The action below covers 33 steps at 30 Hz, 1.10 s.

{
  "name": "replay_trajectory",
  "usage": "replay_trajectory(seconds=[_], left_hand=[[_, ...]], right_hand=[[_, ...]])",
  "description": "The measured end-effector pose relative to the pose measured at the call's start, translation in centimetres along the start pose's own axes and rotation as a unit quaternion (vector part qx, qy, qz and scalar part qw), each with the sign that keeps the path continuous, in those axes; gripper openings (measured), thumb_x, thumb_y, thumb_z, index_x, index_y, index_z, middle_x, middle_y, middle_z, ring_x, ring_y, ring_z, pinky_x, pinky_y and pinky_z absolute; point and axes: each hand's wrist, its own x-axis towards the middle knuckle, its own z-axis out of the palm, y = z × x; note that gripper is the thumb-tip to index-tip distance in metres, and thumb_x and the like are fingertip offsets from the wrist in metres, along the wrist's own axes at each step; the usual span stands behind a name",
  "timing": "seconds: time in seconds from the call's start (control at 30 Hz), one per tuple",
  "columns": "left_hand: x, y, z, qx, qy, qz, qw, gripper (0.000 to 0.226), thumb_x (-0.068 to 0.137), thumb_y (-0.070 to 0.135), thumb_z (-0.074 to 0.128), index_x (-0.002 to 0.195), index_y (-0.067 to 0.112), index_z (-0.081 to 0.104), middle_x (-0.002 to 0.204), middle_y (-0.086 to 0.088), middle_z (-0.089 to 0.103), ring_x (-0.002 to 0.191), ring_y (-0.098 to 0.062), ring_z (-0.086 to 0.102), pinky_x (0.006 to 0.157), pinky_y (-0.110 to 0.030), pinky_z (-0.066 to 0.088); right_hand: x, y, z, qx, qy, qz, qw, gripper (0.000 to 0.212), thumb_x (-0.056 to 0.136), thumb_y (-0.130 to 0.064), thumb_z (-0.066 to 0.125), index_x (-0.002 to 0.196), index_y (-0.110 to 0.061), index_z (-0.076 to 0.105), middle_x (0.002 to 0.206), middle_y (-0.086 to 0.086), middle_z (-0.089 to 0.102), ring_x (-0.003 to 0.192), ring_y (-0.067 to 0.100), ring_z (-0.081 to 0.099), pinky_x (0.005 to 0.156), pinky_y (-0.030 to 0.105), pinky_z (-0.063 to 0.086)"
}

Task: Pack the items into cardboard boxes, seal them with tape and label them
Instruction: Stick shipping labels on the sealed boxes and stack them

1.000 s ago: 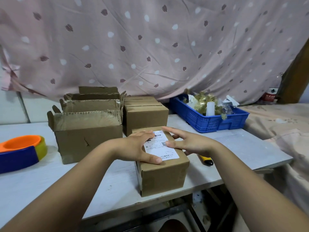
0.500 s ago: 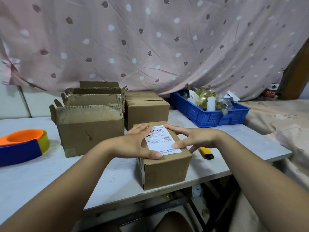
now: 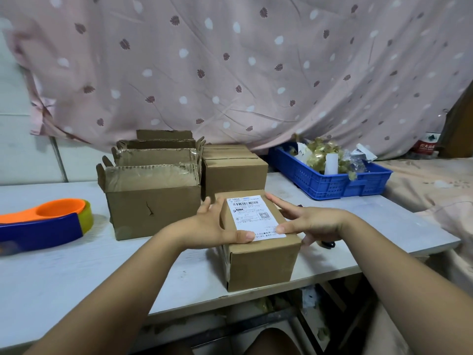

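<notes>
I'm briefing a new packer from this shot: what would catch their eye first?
A small cardboard box at the table edge nearest the camera, with the left hand and right hand pressing a white shipping label onto its top. Open boxes stand behind it at left, and a blue crate sits far right.

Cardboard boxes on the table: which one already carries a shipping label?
The closed box nearest the front edge, pressed between the left hand and right hand, has a white label on top; the boxes behind show none.
</notes>
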Motion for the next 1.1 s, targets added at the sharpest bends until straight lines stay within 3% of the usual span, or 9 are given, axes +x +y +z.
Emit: replay_trajectory(seconds=[0.1, 0.17, 0.23, 0.43, 0.57, 0.73, 0.8, 0.97, 1.1], left_hand=[[-0.7, -0.7, 1.6, -0.171, 0.035, -0.001, 0.985, 0.127, 0.052, 0.074, 0.074, 0.15, 0.031, 0.004, 0.155, 0.008, 0.02, 0.143, -0.015, 0.02, 0.113, -0.039, 0.028], [-0.9, -0.9, 2.7, -0.278, 0.051, -0.001, 0.959, 0.084, 0.071, 0.056, 0.073, 0.138, 0.028, 0.032, 0.129, 0.017, 0.054, 0.113, -0.005, 0.056, 0.086, -0.026, 0.048], [-0.8, -0.8, 3.6, -0.346, 0.057, 0.025, 0.936, 0.048, 0.084, 0.038, 0.067, 0.128, 0.029, 0.048, 0.11, 0.018, 0.066, 0.091, 0.002, 0.065, 0.068, -0.015, 0.049], [-1.5, 0.9, 3.8, -0.399, 0.151, 0.161, 0.89, 0.069, 0.088, 0.018, 0.066, 0.144, 0.035, 0.031, 0.126, 0.02, 0.059, 0.114, 0.001, 0.057, 0.102, -0.033, 0.045], [-2.6, 1.8, 2.2, -0.407, 0.213, 0.215, 0.862, 0.061, 0.087, 0.023, 0.066, 0.138, 0.042, 0.038, 0.12, 0.023, 0.061, 0.111, 0.002, 0.058, 0.093, -0.024, 0.05], [-4.6, 1.6, -0.1, -0.387, 0.225, 0.263, 0.855, 0.068, 0.083, 0.009, 0.067, 0.139, 0.035, 0.036, 0.125, 0.018, 0.057, 0.114, 0.005, 0.055, 0.093, -0.019, 0.048], [-5.4, 1.6, -1.0, -0.36, 0.238, 0.278, 0.858, 0.07, 0.084, 0.001, 0.065, 0.133, 0.04, 0.034, 0.121, 0.023, 0.055, 0.11, 0.012, 0.054, 0.085, -0.013, 0.048], [-8.5, 0.2, -4.2, -0.249, 0.345, 0.267, 0.865, 0.075, 0.073, 0.043, 0.068, 0.131, 0.068, 0.027, 0.143, 0.009, 0.042, 0.132, -0.008, 0.041, 0.107, -0.042, 0.04], [-10.3, -2.0, -7.5, -0.246, 0.385, 0.262, 0.85, 0.074, 0.076, 0.037, 0.065, 0.135, 0.063, 0.028, 0.137, -0.001, 0.05, 0.121, -0.012, 0.054, 0.1, -0.044, 0.047]], right_hand=[[0.4, 2.5, 0.8, 0.12, 0.035, -0.014, 0.992, 0.102, 0.064, -0.037, 0.082, 0.141, -0.057, 0.019, 0.134, -0.008, 0.057, 0.119, 0.024, 0.057, 0.092, 0.044, 0.052], [0.4, 3.6, 1.4, 0.149, 0.057, -0.035, 0.987, 0.096, 0.059, -0.045, 0.079, 0.141, -0.054, 0.029, 0.127, -0.007, 0.063, 0.122, 0.027, 0.056, 0.099, 0.047, 0.048], [0.1, 4.0, 2.0, 0.143, 0.073, -0.066, 0.985, 0.09, 0.059, -0.047, 0.076, 0.138, -0.053, 0.035, 0.125, -0.011, 0.064, 0.122, 0.025, 0.055, 0.1, 0.047, 0.047], [-1.1, 3.1, 3.9, 0.199, 0.147, -0.234, 0.94, 0.075, 0.066, -0.019, 0.07, 0.122, -0.06, 0.041, 0.124, -0.015, 0.064, 0.111, 0.015, 0.063, 0.077, 0.028, 0.055], [-1.9, 1.1, 4.9, 0.194, 0.194, -0.328, 0.904, 0.075, 0.07, -0.014, 0.066, 0.128, -0.052, 0.039, 0.123, -0.017, 0.064, 0.114, 0.011, 0.061, 0.078, 0.023, 0.054], [-3.3, -1.1, 5.9, 0.097, 0.221, -0.381, 0.893, 0.097, 0.066, -0.02, 0.073, 0.145, -0.046, 0.024, 0.142, -0.01, 0.049, 0.131, 0.015, 0.046, 0.103, 0.042, 0.042], [-3.4, -2.3, 6.6, 0.069, 0.247, -0.394, 0.883, 0.098, 0.067, -0.017, 0.069, 0.148, -0.042, 0.019, 0.142, -0.012, 0.048, 0.131, 0.011, 0.046, 0.103, 0.038, 0.042], [-1.8, -7.1, 9.2, 0.067, 0.273, -0.439, 0.854, 0.083, 0.075, -0.007, 0.061, 0.148, -0.023, 0.023, 0.135, -0.001, 0.055, 0.122, 0.01, 0.054, 0.094, 0.023, 0.048], [1.0, -11.6, 11.7, 0.052, 0.3, -0.444, 0.843, 0.091, 0.08, -0.003, 0.072, 0.15, -0.026, 0.018, 0.137, -0.002, 0.053, 0.119, 0.005, 0.055, 0.094, 0.023, 0.05]])
